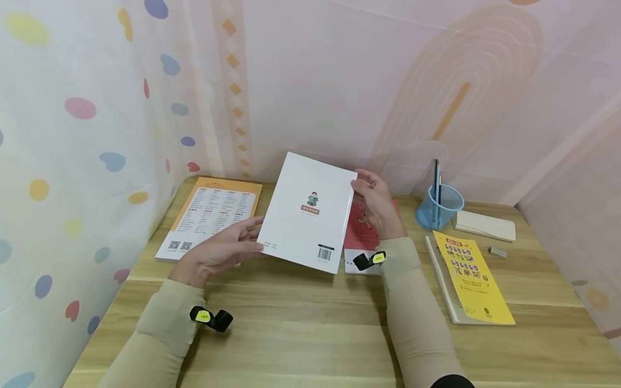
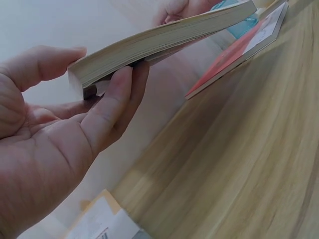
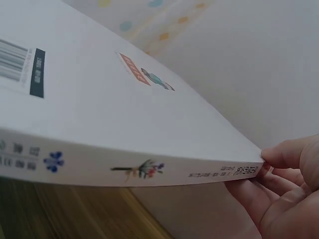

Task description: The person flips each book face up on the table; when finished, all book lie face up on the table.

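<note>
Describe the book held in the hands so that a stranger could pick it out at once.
On the wooden desk lie several books. Above its middle, the left hand and right hand hold the white book: plain back cover, small central picture, barcode at one corner, unlike the orange, red and yellow neighbours.

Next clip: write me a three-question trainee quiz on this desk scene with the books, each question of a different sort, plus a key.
1. True or false: the white paperback book with a barcode lies flat on the wooden desk.
2. Multiple choice: the blue plastic pen cup stands nearest to A) the orange-edged booklet with QR codes, B) the yellow-covered booklet, C) the left hand.
3. Fill in: under the right hand lies a ___ covered book.

Key: 1 false, both hands hold it up off the desk, one at each side edge. 2 B. 3 red.
</note>
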The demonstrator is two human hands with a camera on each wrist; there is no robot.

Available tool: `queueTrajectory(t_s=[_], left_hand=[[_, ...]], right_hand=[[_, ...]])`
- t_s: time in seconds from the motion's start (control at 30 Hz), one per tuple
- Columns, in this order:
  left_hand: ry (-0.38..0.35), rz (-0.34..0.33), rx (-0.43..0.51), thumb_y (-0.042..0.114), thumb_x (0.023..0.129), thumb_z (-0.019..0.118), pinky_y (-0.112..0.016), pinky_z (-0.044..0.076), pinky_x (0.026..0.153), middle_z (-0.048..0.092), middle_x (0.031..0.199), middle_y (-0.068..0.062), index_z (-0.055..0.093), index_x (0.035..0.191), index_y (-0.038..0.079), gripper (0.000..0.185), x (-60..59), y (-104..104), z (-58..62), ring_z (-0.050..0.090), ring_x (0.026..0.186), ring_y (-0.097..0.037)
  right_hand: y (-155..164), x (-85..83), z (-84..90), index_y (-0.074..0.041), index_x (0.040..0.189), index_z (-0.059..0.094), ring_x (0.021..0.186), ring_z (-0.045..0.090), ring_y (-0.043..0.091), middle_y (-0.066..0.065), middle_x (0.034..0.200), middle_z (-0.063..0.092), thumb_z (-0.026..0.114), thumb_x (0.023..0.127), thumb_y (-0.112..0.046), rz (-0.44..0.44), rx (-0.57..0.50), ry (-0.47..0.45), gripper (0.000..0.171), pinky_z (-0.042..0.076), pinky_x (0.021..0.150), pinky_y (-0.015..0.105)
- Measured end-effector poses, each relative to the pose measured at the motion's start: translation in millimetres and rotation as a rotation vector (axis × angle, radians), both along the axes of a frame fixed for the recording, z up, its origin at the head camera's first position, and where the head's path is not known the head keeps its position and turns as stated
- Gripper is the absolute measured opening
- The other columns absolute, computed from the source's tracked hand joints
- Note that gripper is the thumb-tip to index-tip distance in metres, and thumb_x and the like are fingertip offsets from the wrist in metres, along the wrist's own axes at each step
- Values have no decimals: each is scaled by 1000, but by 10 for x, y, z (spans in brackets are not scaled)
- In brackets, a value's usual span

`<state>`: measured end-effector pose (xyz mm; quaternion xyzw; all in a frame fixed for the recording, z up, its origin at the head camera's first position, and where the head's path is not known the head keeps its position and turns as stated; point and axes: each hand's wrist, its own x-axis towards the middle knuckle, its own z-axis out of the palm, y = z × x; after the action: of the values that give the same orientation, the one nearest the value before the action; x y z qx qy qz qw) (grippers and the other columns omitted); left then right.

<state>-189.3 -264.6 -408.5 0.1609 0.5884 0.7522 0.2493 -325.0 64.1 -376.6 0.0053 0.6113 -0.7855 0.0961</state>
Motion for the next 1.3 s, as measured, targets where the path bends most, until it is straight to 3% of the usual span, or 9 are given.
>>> queueTrajectory(t_s=[0.33, 0.43, 0.5, 0.57, 0.7, 0.8, 0.9, 1.17, 1.3], left_hand=[[12, 88, -80, -9, 97, 55, -34, 53, 99, 56, 138, -14, 9, 159, -6, 77, 18, -77, 125, 65, 116, -20], [26, 94, -90, -8, 98, 54, -36, 54, 98, 60, 134, -10, 11, 159, -6, 74, 19, -96, 158, 66, 114, -20], [35, 97, -92, -9, 98, 53, -36, 54, 97, 61, 132, -7, 11, 159, -6, 74, 21, -104, 175, 66, 114, -19], [43, 99, -95, -9, 99, 52, -35, 55, 96, 62, 131, -5, 11, 159, -6, 73, 17, -103, 185, 67, 113, -18], [51, 92, -88, -10, 99, 52, -36, 55, 95, 64, 130, -3, 12, 159, -6, 72, 10, -94, 203, 67, 112, -18], [59, 80, -72, -9, 99, 53, -38, 55, 96, 64, 131, -5, 13, 158, -5, 71, 1, -94, 212, 67, 113, -20], [72, 64, -48, -9, 100, 52, -40, 55, 96, 63, 132, -6, 12, 158, -6, 71, -8, -102, 221, 67, 114, -22], [81, 45, -19, -9, 101, 50, -39, 56, 94, 62, 135, -5, 11, 159, -4, 71, 5, -124, 258, 66, 115, -22], [81, 41, -27, -8, 101, 51, -42, 55, 96, 60, 137, -6, 11, 159, -4, 71, 22, -133, 277, 65, 117, -23]], right_hand=[[-19, -30, 3, -5, 141, 54, 87, 67, 13, 2, 111, 64, 67, 99, -8, -39, 29, -35, 44, 59, 64, 28], [-27, -29, 6, -8, 138, 56, 77, 70, 16, 2, 112, 65, 68, 99, -11, -43, 42, -58, 42, 57, 81, 38], [-30, -23, 7, -11, 137, 57, 67, 70, 18, 1, 114, 65, 68, 99, -14, -41, 43, -77, 40, 48, 92, 49], [-30, -19, 8, -13, 134, 59, 59, 69, 21, 0, 115, 64, 69, 98, -16, -43, 43, -99, 37, 40, 93, 55], [-34, -27, -2, -16, 123, 62, 59, 68, 20, 0, 114, 63, 69, 98, -14, -49, 24, -109, 26, 45, 88, 49], [-38, -36, -11, -18, 114, 63, 62, 69, 18, 1, 112, 63, 68, 98, -12, -57, 18, -102, 18, 54, 73, 36], [-40, -45, -14, -16, 110, 63, 67, 69, 16, 1, 107, 64, 67, 99, -8, -57, -20, -102, 15, 57, 63, 31], [-22, -41, -35, -10, 118, 62, 78, 68, 13, 0, 91, 71, 60, 102, -6, 8, -139, -127, 17, 57, 56, 27], [-11, -40, -48, -8, 113, 66, 75, 69, 13, 1, 87, 73, 59, 103, -8, 28, -160, -143, 12, 57, 54, 27]])
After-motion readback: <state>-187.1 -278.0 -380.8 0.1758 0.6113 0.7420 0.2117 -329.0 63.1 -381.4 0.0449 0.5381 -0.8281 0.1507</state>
